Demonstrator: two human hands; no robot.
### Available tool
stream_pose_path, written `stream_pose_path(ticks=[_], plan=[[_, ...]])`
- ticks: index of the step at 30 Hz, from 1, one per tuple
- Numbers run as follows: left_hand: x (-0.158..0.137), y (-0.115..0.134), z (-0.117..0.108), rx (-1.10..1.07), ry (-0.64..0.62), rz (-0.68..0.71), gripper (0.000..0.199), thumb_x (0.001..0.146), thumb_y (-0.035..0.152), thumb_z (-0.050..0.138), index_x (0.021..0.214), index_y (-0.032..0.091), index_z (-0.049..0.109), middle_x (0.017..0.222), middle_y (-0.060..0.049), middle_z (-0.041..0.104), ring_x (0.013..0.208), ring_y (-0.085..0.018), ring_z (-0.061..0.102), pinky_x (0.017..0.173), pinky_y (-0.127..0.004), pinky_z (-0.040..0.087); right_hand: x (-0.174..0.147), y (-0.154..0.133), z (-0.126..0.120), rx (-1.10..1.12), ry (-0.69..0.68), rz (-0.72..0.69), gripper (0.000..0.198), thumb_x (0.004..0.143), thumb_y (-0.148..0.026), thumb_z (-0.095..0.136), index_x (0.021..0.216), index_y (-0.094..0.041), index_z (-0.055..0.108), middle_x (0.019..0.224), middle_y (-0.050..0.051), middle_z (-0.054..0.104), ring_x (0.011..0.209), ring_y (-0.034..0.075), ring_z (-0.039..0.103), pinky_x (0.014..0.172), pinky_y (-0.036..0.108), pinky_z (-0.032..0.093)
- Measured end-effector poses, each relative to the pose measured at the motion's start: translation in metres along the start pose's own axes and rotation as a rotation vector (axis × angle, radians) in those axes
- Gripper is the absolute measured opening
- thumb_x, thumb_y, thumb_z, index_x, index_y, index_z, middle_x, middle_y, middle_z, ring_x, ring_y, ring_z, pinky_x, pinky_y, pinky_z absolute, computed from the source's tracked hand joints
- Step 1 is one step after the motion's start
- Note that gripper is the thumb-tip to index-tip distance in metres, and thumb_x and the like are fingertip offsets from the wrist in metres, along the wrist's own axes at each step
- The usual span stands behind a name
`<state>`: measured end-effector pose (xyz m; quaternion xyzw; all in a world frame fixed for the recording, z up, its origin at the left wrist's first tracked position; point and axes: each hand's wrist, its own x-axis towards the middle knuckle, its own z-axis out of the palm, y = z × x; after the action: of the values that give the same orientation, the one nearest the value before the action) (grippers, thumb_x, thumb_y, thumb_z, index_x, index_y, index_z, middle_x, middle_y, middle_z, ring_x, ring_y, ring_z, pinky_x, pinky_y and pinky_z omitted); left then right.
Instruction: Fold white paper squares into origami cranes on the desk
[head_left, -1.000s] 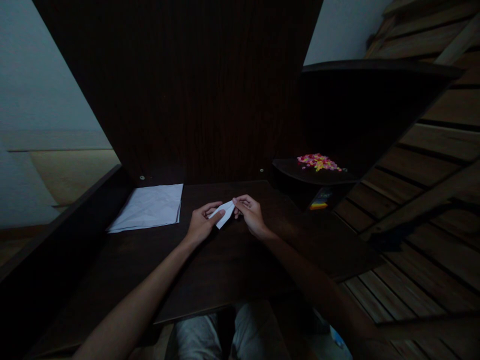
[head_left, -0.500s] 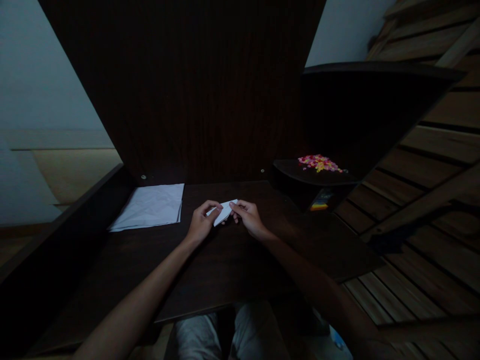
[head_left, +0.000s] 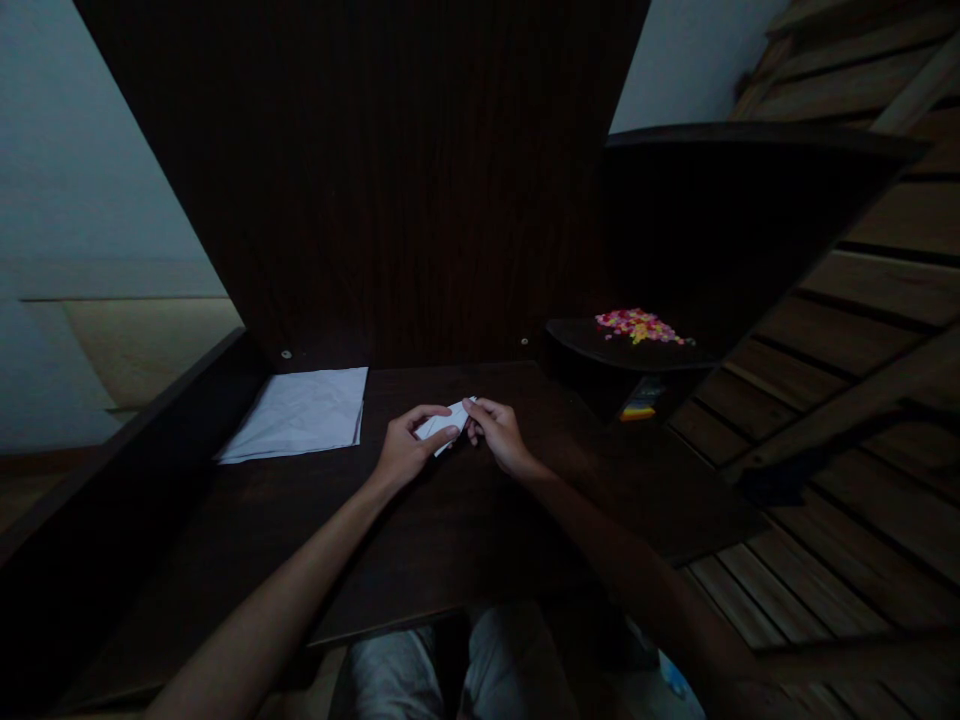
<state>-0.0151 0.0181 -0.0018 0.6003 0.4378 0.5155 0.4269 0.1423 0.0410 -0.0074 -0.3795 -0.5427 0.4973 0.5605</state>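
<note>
A small folded piece of white paper [head_left: 448,421] is held between my two hands above the dark desk. My left hand [head_left: 407,440] grips its left part, with the thumb lying across the front and the fingers along the far edge. At the upper right corner, my right hand [head_left: 496,430] pinches the paper between thumb and fingers. Crease lines show on the paper's face; its underside is hidden.
White paper sheets [head_left: 300,413] lie stacked at the desk's back left. On a low corner shelf [head_left: 592,342] at the right sits a pile of small pink, red and yellow pieces [head_left: 641,325]. A rainbow-coloured item [head_left: 639,398] is beneath it. A dark panel [head_left: 390,200] rises behind the desk.
My left thumb has slid right, farther across the paper. My right thumb has shifted slightly up toward the corner. The paper has tilted a little more steeply.
</note>
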Motion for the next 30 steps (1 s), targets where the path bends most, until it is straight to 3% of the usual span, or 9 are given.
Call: stream_pose_path(ticks=[8,16,23,30], plan=[[-0.0015,0.0035,0.0001,0.055,0.026,0.080,0.035,0.066,0.038,0.074,0.092,0.015,0.068,0.091,-0.007,0.070,0.085,-0.022,0.064,0.078,-0.034,0.050,-0.0027,0.0013,0.0018,0.000,-0.099,0.092,0.032,0.063,-0.043,0.075,0.078,-0.016,0.064,0.053,-0.004,0.056,0.041,0.006,0.046,0.037,0.018,0.033],[-0.0004,0.0018,0.0003,0.018,-0.018,0.091,0.045,0.068,0.037,0.074,0.106,0.016,0.068,0.103,-0.010,0.071,0.094,-0.025,0.065,0.080,-0.035,0.051,-0.0003,0.0029,0.0003,0.015,-0.027,0.050,0.038,0.072,-0.051,0.066,0.060,-0.016,0.059,0.044,-0.004,0.050,0.038,0.007,0.043,0.037,0.019,0.032],[-0.0018,0.0069,-0.0008,0.038,-0.041,0.056,0.050,0.067,0.039,0.075,0.110,0.014,0.068,0.103,-0.011,0.072,0.089,-0.025,0.067,0.076,-0.035,0.053,-0.0001,0.0020,0.0015,0.169,0.024,0.126,0.042,0.068,-0.055,0.067,0.059,-0.015,0.058,0.048,-0.002,0.051,0.040,0.008,0.045,0.035,0.020,0.031],[-0.0021,0.0058,-0.0013,0.108,-0.060,0.165,0.040,0.072,0.036,0.071,0.107,0.017,0.070,0.097,-0.010,0.072,0.085,-0.022,0.064,0.068,-0.029,0.050,-0.0014,-0.0022,0.0030,0.293,0.034,0.190,0.037,0.065,-0.049,0.071,0.063,-0.016,0.057,0.051,-0.003,0.052,0.041,0.008,0.045,0.036,0.020,0.030]])
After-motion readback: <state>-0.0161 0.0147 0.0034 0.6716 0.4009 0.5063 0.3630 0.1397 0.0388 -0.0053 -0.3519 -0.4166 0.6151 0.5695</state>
